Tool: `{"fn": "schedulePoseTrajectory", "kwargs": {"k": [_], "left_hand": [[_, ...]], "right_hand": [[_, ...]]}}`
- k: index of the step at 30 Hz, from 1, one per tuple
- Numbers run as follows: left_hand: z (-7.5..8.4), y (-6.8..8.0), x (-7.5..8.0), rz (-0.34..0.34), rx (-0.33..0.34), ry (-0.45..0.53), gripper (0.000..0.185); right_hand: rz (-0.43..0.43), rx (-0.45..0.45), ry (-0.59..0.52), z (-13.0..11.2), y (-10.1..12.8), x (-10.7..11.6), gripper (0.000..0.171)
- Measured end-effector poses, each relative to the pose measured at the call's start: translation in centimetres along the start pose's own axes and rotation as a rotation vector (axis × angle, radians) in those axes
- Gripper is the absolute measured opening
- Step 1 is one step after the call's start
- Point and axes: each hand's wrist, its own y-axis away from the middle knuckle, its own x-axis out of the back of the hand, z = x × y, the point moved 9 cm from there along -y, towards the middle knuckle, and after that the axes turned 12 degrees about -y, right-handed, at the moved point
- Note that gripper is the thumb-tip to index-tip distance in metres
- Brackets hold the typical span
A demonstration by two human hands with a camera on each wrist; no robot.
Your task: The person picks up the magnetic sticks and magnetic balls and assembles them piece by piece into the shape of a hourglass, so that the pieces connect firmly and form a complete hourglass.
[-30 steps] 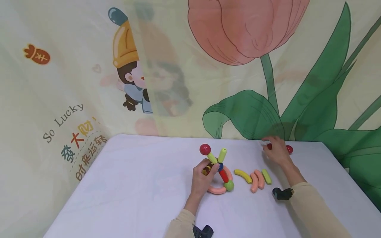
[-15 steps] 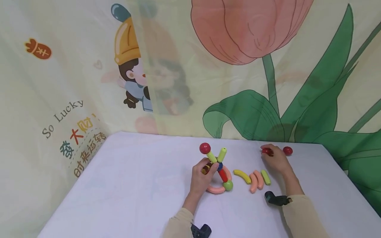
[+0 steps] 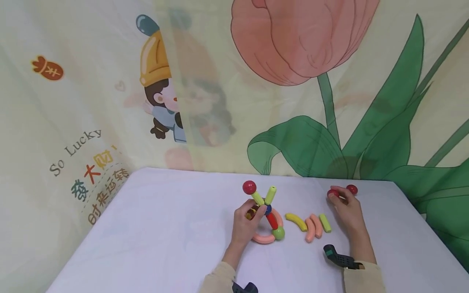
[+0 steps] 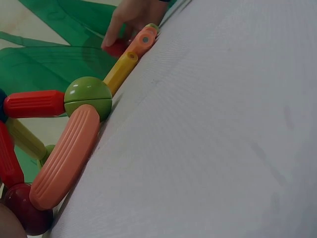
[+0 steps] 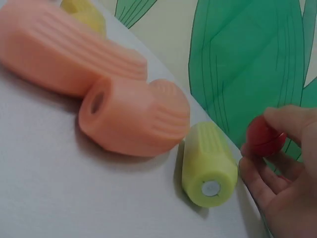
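Note:
In the head view my left hand (image 3: 244,224) grips the upper part of a standing construction of magnetic rods and balls. A red ball (image 3: 249,187) and two light green rods (image 3: 270,195) rise from its top, around a blue ball (image 3: 268,209). Below them, a red rod (image 3: 272,221) slopes to a green ball (image 3: 279,233), and curved pink rods (image 3: 264,239) form the base. My right hand (image 3: 348,209) pinches a loose red ball (image 5: 265,136) between thumb and fingers. Just behind that hand lies another red ball (image 3: 352,189).
Between the hands lie a curved yellow rod (image 3: 296,221), two curved pink rods (image 3: 310,230) and a straight light green rod (image 3: 325,223). They rest on a white-covered table (image 3: 146,236). A printed curtain (image 3: 212,101) hangs along the table's far edge.
My right hand has drawn back slightly toward me, with the red ball now pinched at its fingertips. The other red ball stays behind on the table. My left hand keeps its hold on the construction.

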Motion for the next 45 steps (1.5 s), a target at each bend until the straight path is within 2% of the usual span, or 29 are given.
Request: {"fn": "schedulePoseTrajectory", "kwargs": {"k": [5,10,17,23,27,36,45], "left_hand": [[0.0,0.1,0.1,0.001,-0.012,0.001,0.014],[-0.1,0.0,-0.1,-0.009,-0.018,0.005,0.014],[-0.2,-0.1,-0.3,-0.021,-0.012,0.008,0.016],[0.1,-0.1,-0.2,-0.019,-0.040,0.009,0.016],[0.3,-0.2,-0.1,-0.017,-0.052,0.006,0.016],[0.1,-0.1,-0.3,-0.038,-0.023,0.007,0.016],[0.0,0.0,-0.4,-0.037,-0.012,0.002,0.015]], "right_hand": [[-0.018,0.044,-0.062,-0.7,0.3,-0.3,0.054],[-0.043,0.114,-0.098,-2.7,1.2,-0.5,0.055],[-0.118,0.155,-0.211,-4.8,1.8,-1.7,0.054],[-0.151,0.149,-0.216,-5.5,1.9,-3.1,0.054],[-0.174,0.181,-0.233,-6.0,2.0,-3.5,0.052],[-0.194,0.243,-0.285,-7.7,2.7,-4.5,0.048],[-0.265,0.279,-0.249,-9.7,4.0,-5.9,0.047]]}}
